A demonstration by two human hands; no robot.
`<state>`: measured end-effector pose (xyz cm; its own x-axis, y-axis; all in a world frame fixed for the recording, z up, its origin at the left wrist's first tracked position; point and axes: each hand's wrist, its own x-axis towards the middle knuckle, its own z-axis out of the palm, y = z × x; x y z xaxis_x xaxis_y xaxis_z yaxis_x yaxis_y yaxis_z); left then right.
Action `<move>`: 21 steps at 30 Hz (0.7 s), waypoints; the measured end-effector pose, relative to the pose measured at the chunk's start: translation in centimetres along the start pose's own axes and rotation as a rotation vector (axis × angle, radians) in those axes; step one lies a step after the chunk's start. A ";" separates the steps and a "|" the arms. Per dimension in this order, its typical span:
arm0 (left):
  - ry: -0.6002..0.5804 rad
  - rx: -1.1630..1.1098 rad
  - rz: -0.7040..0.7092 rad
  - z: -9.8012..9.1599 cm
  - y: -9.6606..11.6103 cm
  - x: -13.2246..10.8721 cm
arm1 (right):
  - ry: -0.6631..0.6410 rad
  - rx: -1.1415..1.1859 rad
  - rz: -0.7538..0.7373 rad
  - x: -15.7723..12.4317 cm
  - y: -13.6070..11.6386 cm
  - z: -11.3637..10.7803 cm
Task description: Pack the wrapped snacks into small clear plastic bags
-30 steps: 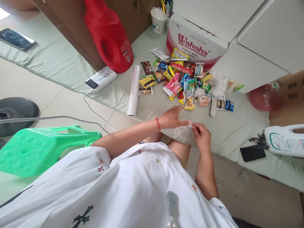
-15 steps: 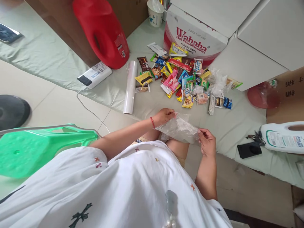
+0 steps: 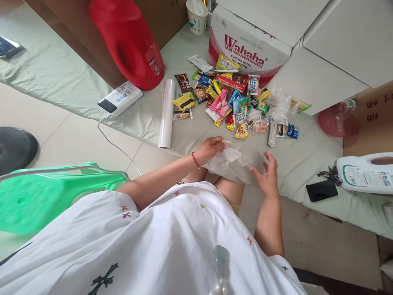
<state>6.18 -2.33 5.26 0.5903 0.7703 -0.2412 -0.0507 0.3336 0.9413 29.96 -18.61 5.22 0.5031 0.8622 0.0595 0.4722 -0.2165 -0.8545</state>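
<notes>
A clear plastic bag (image 3: pixel 231 157) hangs crumpled above my lap, pinched at its left end by my left hand (image 3: pixel 211 150), which wears a red string bracelet. To the right of the bag my right hand (image 3: pixel 266 175) is open, thumb and fingers spread apart, holding nothing. Its thumb tip is close to the bag's free end; whether they touch I cannot tell. Beyond both hands lies a pile of small wrapped snacks (image 3: pixel 221 102) on the cloth-covered surface (image 3: pixel 196 131). Crumpled clear plastic (image 3: pixel 281 107) sits at the pile's right side.
Left of the pile lies a roll of clear plastic (image 3: pixel 167 114), near a white power bank (image 3: pixel 120 98) with a cable and a red jug (image 3: pixel 129 45). A Wahaha carton (image 3: pixel 245 49) stands behind. At right are a black phone-like item (image 3: pixel 321 191) and white detergent bottle (image 3: pixel 365 174).
My right hand has let go of the bag's right end and spread its fingers. The bag has drooped and bunched toward my left hand, which still grips it.
</notes>
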 end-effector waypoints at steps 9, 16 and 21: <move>0.300 -0.128 -0.093 1.3 0.1 0.0 | -0.054 0.077 0.081 -0.2 -1.3 3.1; 0.318 -0.044 -0.092 0.7 0.1 0.7 | 0.178 -0.018 -0.032 -3.5 -1.9 0.0; 0.322 -0.153 -0.067 -0.7 0.8 0.8 | 0.148 0.177 0.104 -4.9 -0.7 -1.6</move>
<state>6.02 -1.06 5.60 0.3132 0.8674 -0.3866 -0.1550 0.4483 0.8804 28.33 -23.48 6.33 0.6492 0.7600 0.0307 0.2849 -0.2056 -0.9362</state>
